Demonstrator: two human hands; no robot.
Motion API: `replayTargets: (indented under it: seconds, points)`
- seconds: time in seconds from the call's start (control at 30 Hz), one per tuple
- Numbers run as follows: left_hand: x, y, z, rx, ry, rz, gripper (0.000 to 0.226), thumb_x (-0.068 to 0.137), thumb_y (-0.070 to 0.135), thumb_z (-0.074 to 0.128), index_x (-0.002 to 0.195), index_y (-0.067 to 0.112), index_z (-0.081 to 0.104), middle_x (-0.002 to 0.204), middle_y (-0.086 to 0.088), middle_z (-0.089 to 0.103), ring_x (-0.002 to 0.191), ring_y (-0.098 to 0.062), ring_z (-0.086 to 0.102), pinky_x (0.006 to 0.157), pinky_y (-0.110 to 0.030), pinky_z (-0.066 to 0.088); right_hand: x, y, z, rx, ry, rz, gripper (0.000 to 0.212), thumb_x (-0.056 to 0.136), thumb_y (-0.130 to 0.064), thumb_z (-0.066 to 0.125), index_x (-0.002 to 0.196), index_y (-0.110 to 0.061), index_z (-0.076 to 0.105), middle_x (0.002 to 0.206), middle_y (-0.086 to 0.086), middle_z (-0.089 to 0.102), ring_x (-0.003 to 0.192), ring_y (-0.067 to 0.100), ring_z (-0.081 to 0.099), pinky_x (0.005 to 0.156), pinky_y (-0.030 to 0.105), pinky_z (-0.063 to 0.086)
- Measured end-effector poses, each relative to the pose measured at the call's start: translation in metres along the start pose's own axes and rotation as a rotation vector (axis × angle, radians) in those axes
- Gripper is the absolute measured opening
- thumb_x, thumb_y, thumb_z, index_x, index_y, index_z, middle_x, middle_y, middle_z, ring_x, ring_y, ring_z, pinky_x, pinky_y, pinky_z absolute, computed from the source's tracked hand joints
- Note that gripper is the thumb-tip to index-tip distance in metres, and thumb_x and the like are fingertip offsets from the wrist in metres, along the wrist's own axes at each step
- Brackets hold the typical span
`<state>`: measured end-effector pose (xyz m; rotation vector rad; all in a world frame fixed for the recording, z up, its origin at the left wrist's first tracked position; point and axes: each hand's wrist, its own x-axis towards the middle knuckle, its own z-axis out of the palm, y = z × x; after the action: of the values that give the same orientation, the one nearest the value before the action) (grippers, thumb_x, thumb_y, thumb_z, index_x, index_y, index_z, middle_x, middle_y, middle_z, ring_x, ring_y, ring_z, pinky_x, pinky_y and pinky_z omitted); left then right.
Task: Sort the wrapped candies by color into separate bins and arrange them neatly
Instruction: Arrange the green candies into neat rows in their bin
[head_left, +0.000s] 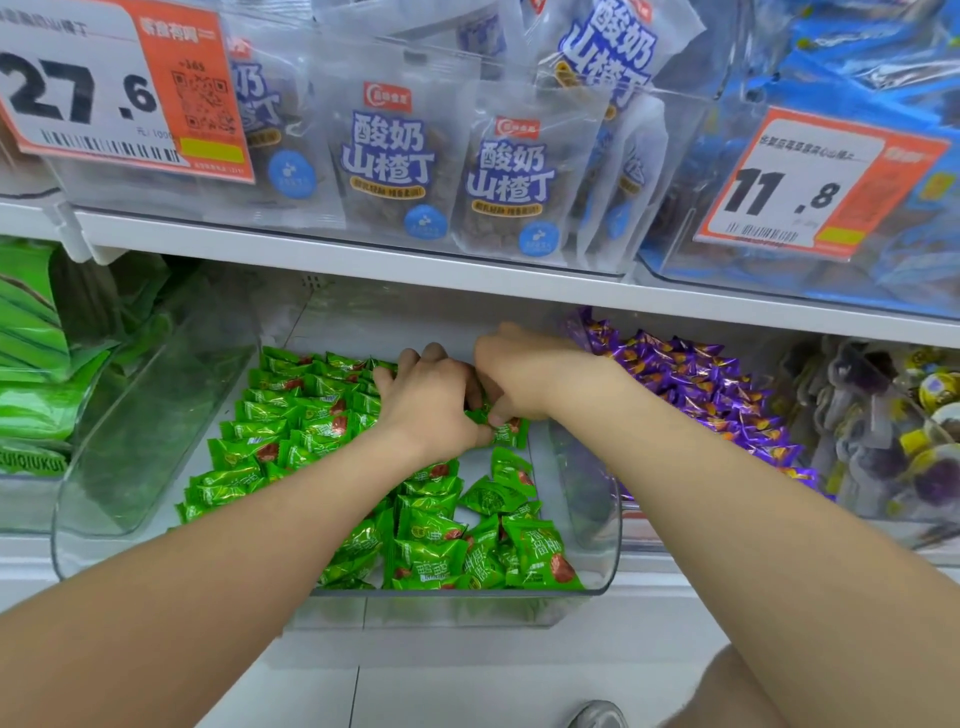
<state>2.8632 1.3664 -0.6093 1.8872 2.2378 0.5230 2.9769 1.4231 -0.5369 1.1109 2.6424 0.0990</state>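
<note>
Shelf: white shelf board (363, 254) runs across, evenly lit.
Tags: orange price tags (124, 88) hang above.
Floor: pale floor tiles (467, 686) below.

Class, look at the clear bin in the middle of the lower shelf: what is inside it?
The clear bin holds green wrapped candies and both hands: left hand, right hand. The candies beneath the hands are hidden.

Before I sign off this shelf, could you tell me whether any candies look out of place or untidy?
No colour is mixed: green candies fill the clear bin, purple candies the next. But the green ones at the front right lie tilted and jumbled, with bare floor showing, unlike the neat rows on the left.
</note>
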Motion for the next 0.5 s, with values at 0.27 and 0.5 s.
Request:
replayTargets:
  seconds: [0.27,0.5]
  points:
    - [-0.001,-0.001,-0.003,0.029,-0.021,0.038,0.048,0.066,0.057,0.084,0.106,0.036,0.068,0.106,0.002,0.039,0.119,-0.031,0.045,0.085,-0.043,0.025,-0.032,-0.013,-0.003,-0.068,-0.301,-0.122,0.05,0.065,-0.026,0.099,0.11,-0.031,0.077,0.087,-0.008,0.055,0.085,0.021,0.063,0.069,0.031,0.051]
    - [-0.004,-0.004,-0.002,0.019,-0.027,0.054,0.037,0.072,0.046,0.083,0.104,0.037,0.068,0.106,0.003,0.039,0.119,-0.031,0.044,0.085,-0.043,0.023,-0.039,-0.022,0.013,-0.118,-0.178,-0.12,0.028,0.083,-0.015,0.082,0.076,-0.017,0.055,0.077,0.0,0.046,0.07,0.027,0.051,0.054,0.029,0.039]
